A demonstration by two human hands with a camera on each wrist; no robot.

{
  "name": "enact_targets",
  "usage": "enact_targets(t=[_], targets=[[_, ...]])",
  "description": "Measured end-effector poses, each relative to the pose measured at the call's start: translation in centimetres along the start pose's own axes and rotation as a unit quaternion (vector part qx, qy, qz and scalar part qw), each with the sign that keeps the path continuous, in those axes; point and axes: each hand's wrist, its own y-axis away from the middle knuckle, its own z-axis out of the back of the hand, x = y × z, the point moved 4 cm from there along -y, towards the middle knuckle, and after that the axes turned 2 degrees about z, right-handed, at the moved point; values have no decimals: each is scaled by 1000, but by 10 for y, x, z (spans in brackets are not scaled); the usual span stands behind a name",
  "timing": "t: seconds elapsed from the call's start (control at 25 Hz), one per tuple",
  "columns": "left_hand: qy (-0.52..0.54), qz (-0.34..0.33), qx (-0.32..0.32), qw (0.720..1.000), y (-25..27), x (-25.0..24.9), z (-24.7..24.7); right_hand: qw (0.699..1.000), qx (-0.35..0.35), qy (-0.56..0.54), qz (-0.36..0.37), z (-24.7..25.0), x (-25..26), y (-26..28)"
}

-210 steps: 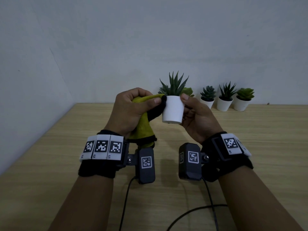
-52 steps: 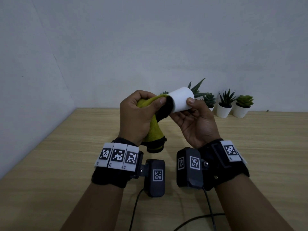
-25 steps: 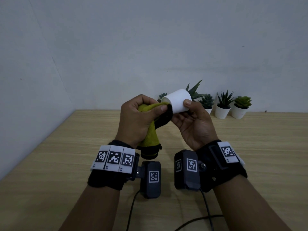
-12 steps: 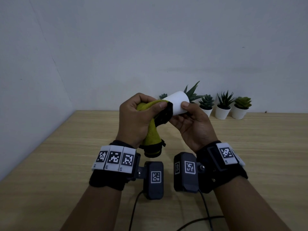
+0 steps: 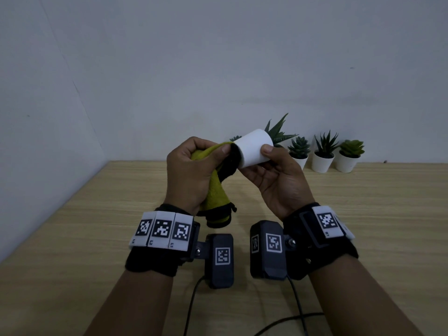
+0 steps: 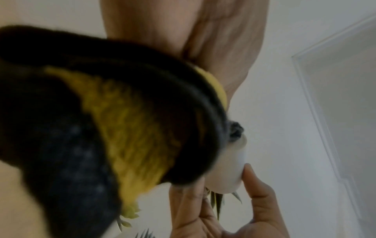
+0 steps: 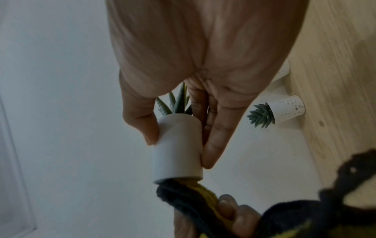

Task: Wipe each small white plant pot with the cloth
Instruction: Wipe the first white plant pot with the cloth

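Observation:
My right hand holds a small white plant pot tipped on its side above the table, thumb on top and fingers underneath, its spiky green plant pointing to the far right. In the right wrist view the pot is pinched between thumb and fingers. My left hand grips a yellow-green cloth with black edging and presses it against the pot's base. The cloth fills most of the left wrist view, with the pot beyond it.
Three more white pots with small plants stand in a row against the back wall on the wooden table. A further plant peeks out behind the held pot. Cables run along the near edge.
Over the earlier frames the pot went from upright to tipped on its side. In the last second the cloth stays against its base and both hands shift only slightly.

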Motion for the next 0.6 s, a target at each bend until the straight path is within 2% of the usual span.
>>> enact_targets(t=[0.16,0.28,0.44,0.6], targets=[[-68,6,81,994,4,-2,-6,1000,-20,8,3,5,1,-1],[-46,5,64,997,2,-6,0,999,-38,25,7,10,2,-3],[52,30,19,998,-3,-7,10,997,-36,63,-4,11,4,-2],[19,43,60,997,0,-3,2,996,21,85,-24,9,3,0]])
